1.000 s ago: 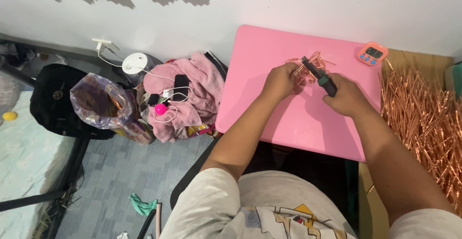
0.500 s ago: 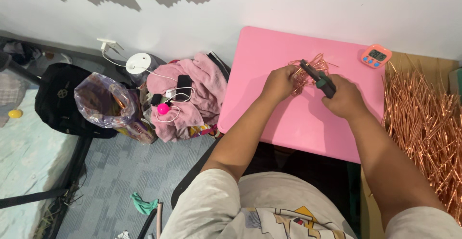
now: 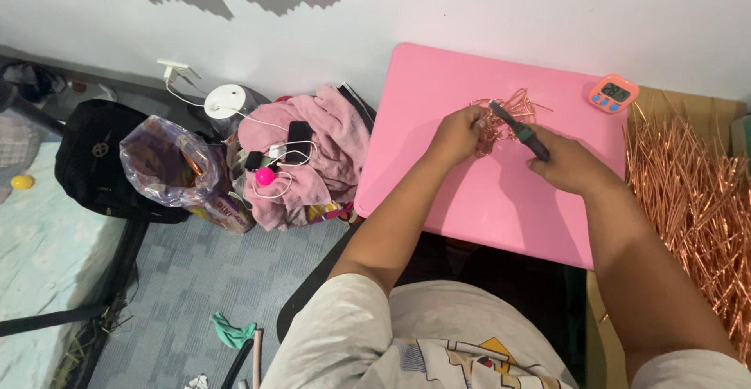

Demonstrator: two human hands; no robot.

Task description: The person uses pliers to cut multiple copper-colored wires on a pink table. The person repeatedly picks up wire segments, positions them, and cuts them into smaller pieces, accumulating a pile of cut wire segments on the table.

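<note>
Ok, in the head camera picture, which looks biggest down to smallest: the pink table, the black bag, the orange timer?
1. pink table, biggest by far.
2. black bag, on the floor and farther from the camera, so it may look smaller than it is.
3. orange timer, smallest.

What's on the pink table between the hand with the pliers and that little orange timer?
In the head view, only bare pink table lies between the right hand, holding dark pliers, and the orange timer.

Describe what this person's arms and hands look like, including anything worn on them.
Both arms are bare from the short, light grey shirt sleeves down. The left hand and right hand wear no gloves, and no watch, ring or bracelet shows.
</note>
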